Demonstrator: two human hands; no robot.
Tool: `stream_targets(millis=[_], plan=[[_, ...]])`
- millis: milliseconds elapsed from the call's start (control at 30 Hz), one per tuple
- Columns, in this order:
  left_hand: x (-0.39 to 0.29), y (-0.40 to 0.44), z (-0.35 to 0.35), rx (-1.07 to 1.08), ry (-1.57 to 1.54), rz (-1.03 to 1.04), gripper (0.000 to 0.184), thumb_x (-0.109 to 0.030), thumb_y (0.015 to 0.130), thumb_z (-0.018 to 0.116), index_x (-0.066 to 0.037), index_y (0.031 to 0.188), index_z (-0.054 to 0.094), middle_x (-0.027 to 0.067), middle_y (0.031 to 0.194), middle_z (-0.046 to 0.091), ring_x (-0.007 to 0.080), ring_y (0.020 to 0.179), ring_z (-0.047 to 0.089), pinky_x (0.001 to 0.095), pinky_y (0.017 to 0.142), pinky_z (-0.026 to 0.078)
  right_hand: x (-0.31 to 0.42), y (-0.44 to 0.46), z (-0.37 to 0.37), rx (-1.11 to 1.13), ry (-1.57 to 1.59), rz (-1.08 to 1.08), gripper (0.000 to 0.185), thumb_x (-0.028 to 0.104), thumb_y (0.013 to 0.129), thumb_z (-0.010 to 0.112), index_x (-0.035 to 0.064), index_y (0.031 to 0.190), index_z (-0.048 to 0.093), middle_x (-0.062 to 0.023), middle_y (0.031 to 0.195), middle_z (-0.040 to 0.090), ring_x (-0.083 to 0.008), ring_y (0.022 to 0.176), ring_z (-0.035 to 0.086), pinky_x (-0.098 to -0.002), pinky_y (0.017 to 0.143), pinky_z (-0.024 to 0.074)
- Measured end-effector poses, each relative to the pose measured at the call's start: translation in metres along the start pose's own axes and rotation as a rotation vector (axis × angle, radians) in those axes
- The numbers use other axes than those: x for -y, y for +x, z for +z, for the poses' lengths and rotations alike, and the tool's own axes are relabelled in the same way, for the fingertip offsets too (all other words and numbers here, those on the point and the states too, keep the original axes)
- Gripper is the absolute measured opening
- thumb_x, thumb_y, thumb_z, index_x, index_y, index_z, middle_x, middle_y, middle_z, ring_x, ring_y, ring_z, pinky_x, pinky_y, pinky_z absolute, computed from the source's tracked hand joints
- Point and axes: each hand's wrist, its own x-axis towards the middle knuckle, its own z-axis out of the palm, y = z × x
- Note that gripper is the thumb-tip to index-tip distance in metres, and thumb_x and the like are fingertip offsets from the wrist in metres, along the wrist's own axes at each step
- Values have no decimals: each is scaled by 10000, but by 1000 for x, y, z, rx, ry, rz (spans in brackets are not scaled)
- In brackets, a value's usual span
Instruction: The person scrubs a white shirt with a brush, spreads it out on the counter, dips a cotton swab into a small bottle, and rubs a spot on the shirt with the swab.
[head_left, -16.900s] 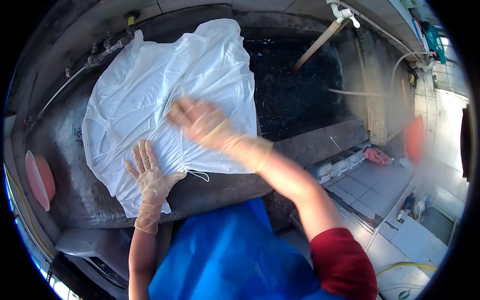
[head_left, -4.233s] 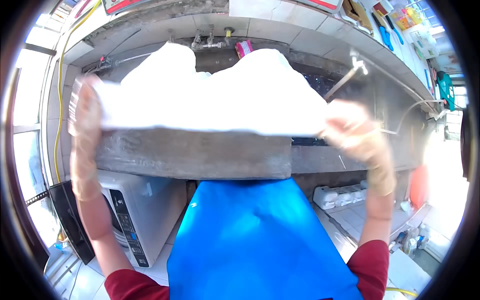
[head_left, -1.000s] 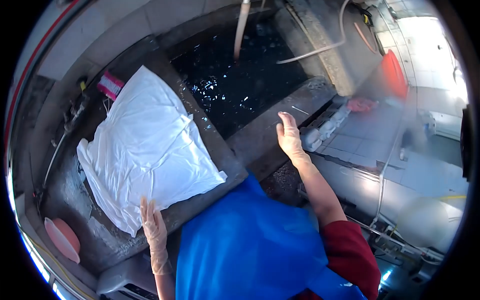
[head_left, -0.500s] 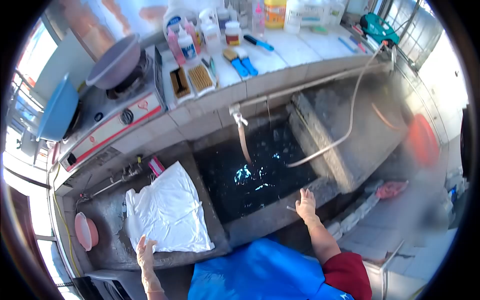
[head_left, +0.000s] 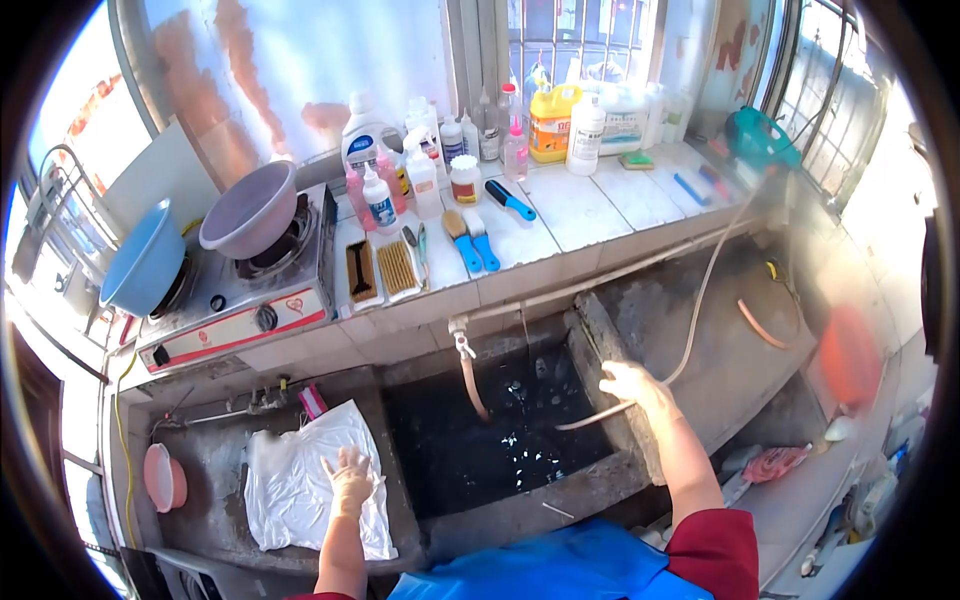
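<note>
A shiny white cloth (head_left: 290, 490) lies spread on the grey stone slab at left. Over its right part is my left hand (head_left: 348, 478), palm down with fingers apart; contact with the cloth is hard to judge. At the stone divider right of the water basin, my right hand (head_left: 638, 385) reaches over a pale hose (head_left: 695, 325), fingers stretched leftward. The hose passes behind or under this hand, and its free end hangs over the dark water (head_left: 480, 440). No grip on it is visible. A tap (head_left: 462, 342) with a short hose hangs above the basin.
Brushes (head_left: 470, 245) and several bottles (head_left: 425, 185) stand on the tiled ledge. A purple basin (head_left: 250, 215) and a blue basin (head_left: 145, 265) rest on the stove (head_left: 235, 325). Pink basin (head_left: 165, 478) stands at left, red basin (head_left: 848, 360) at right.
My left hand has moved right and forward, from the cloth's near left edge to over it. My right hand has moved forward from the basin's near rim to the hose. The view has tilted up.
</note>
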Motion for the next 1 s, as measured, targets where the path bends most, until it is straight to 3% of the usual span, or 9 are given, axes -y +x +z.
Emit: stream_targets(millis=[267, 300, 333, 400, 433, 600, 700, 767, 1000], plan=[[15, 7, -15, 38, -93, -260, 671, -446, 862, 735, -151, 1431, 537, 151, 1555, 425, 328, 1450, 354, 631, 1125, 297, 123, 75, -147, -374, 166, -117, 591, 391, 989, 595, 108, 1493, 474, -185, 1557, 432, -321, 1459, 386, -400, 1193, 325], [30, 16, 11, -110, 50, -71, 609, -402, 917, 705, -116, 1427, 533, 133, 1490, 500, 262, 1362, 464, 501, 1054, 427, 162, 68, -162, -330, 263, -88, 587, 375, 990, 604, 119, 1501, 465, -174, 1528, 467, -304, 1432, 424, -396, 1165, 362], [28, 25, 12, -109, 42, -74, 609, -402, 917, 705, -116, 1427, 533, 133, 1490, 500, 262, 1362, 464, 501, 1054, 427, 174, 84, -165, -358, 231, -180, 585, 372, 992, 602, 122, 1502, 460, -173, 1487, 507, -298, 1359, 509, -398, 1126, 406], [4, 29, 4, 100, -1093, -335, 542, -340, 943, 687, -92, 1406, 551, 129, 1381, 605, 223, 1237, 586, 372, 1008, 479, 197, 122, -171, -433, 171, -304, 593, 345, 976, 639, 117, 1495, 465, -165, 1470, 529, -297, 1275, 585, -406, 1087, 446], [-20, 27, -34, 174, -1006, -444, 458, -320, 965, 665, -72, 1346, 606, 111, 1232, 695, 195, 1099, 659, 298, 956, 501, 199, 155, -173, -506, 183, -408, 601, 325, 966, 658, 113, 1494, 465, -164, 1457, 540, -296, 1270, 588, -406, 1083, 449], [-48, 22, -55, 129, -888, -105, 322, -226, 960, 650, -17, 1203, 685, 177, 1074, 742, 298, 1061, 706, 365, 917, 542, 256, 280, -253, -901, 298, -664, 553, 285, 966, 657, 74, 1449, 489, -194, 1262, 641, -305, 1144, 636, -424, 992, 497], [-52, 40, -61, 459, -892, -215, 502, -338, 998, 628, -32, 1393, 578, 212, 1336, 638, 349, 1268, 593, 402, 1068, 460, 286, 352, -324, -1102, 152, -544, 496, 285, 1005, 540, 34, 1431, 493, -239, 1228, 646, -363, 1154, 620, -426, 1001, 485], [-53, 26, -50, 320, -885, -175, 408, -315, 1026, 586, -1, 1274, 663, 208, 1169, 717, 319, 1144, 669, 385, 1006, 502, 304, 374, -352, -1114, 13, -486, 500, 294, 1016, 495, 27, 1438, 487, -250, 1276, 631, -382, 1202, 600, -424, 1037, 467], [-63, 20, -65, 307, -985, -235, 321, -234, 1038, 579, 2, 1226, 687, 179, 1182, 721, 270, 1081, 690, 369, 937, 525, 322, 441, -386, -858, -459, -277, 568, 348, 975, 532, 104, 1485, 477, -179, 1580, 400, -327, 1437, 407, -395, 1176, 345]])
